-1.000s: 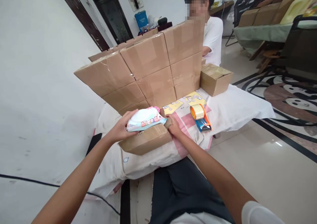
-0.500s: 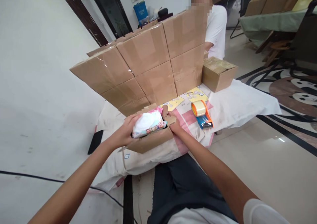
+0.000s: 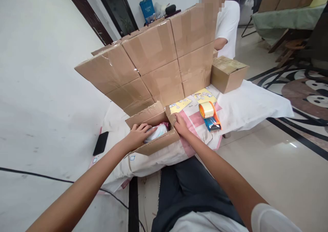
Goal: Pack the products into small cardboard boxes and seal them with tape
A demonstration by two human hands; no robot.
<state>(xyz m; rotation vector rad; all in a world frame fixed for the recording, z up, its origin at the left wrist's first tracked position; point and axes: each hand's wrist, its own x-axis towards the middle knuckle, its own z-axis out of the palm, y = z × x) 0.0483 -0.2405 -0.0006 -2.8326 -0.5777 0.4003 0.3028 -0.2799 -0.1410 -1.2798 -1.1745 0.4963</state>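
An open cardboard box sits on the cloth-covered table close to my body, its flaps raised. Down inside it lies a pack of wet wipes, white with pink at the far end, partly covered by my fingers. My left hand reaches in over the box's left end, fingers stretched out flat on the pack. At the opposite end, my right hand grips the raised right flap, thumb on the inner side. The pack's lower part is hidden by the box walls.
Taped cartons form a tall stack just behind the box. To the right lie a tape dispenser and another carton. A black phone rests at the left edge. A person in a white shirt sits behind the stack.
The pack of wet wipes has gone down into the box. My left hand has shifted from gripping the pack's side to lying on top of it. The right flap now stands more upright.
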